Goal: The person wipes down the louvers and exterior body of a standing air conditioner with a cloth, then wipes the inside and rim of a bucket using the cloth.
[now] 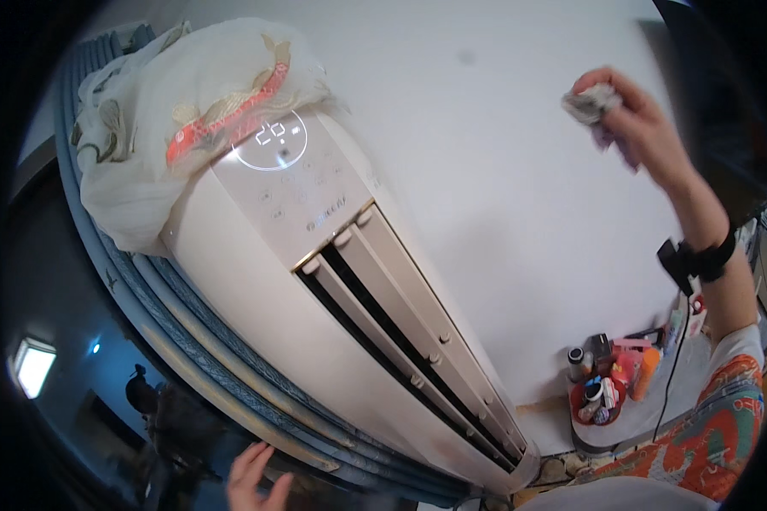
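Note:
My right hand [639, 121] is raised in front of the white wall, its fingers pinched around a crumpled greyish-white cloth [589, 104]. A black strap with a small device [697, 262] circles that wrist, and a cable hangs from it. At the bottom, my left hand [255, 482] is partly in view with fingers apart and nothing in it, close to the blue curtain [230, 358]. Between the hands stands a white Gree floor-standing air conditioner [243, 255] with a lit display [271, 139] and long vertical louvres [390, 287]. A sheer cover with a red fish pattern [230, 115] drapes over its top.
A low grey table [639, 428] at the right bears a red bowl [578, 409] of small items, an orange bottle [645, 373] and several other bottles. Beyond the curtain, dark glass [89, 358] reflects a person and a bright light. A dark screen-like panel [722, 128] is at the right.

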A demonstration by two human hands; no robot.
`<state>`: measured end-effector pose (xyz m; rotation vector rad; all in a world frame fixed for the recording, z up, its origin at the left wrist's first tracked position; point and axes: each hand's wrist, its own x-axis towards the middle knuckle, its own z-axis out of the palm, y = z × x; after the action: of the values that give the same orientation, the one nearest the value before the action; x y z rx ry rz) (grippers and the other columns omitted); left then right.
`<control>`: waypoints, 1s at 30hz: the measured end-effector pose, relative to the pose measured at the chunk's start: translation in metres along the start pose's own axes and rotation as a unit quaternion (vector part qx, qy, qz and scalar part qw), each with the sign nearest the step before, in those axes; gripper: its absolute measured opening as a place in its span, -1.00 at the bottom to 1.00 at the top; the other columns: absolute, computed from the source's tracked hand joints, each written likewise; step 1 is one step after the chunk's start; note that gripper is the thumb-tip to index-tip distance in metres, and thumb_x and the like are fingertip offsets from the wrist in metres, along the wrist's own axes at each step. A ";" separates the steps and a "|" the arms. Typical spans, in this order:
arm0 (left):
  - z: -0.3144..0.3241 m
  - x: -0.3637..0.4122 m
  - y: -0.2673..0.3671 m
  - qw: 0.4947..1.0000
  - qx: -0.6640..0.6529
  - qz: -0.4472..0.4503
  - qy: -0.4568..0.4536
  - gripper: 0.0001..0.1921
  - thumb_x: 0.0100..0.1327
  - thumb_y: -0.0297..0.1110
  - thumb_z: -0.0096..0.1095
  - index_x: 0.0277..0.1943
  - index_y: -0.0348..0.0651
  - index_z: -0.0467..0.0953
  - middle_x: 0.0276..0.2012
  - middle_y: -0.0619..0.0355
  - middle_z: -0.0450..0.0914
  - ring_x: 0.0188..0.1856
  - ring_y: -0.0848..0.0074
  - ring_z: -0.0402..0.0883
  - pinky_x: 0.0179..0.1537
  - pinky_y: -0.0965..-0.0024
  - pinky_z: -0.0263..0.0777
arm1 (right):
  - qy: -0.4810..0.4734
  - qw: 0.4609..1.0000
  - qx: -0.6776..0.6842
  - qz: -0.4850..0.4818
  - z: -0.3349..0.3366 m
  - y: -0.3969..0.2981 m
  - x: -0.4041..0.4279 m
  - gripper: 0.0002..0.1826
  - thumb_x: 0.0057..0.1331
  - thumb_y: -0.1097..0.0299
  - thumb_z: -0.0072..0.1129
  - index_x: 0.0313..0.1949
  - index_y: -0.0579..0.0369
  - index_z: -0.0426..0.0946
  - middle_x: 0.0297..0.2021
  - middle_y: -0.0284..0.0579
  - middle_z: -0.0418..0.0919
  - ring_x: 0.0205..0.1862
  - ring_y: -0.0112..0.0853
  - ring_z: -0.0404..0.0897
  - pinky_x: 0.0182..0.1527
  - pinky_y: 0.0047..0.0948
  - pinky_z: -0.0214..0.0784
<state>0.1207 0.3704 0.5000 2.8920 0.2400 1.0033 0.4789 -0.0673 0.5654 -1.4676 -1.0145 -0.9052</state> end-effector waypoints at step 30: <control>-0.053 0.014 0.204 0.883 -0.097 -0.011 0.458 -0.49 0.28 -0.09 0.05 0.17 -0.26 0.35 0.09 -0.01 0.43 0.03 0.26 0.48 0.10 0.21 0.32 | -0.020 0.681 0.677 -0.278 0.059 -0.072 0.059 -0.67 0.34 -0.01 0.00 -0.24 0.00 0.34 -0.37 -0.18 0.33 -0.51 -0.52 0.38 -0.59 -0.46 0.33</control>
<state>0.1239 0.1731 0.5742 2.0141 0.1905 2.1616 0.4320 0.0020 0.6375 0.1279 -1.6460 -0.2438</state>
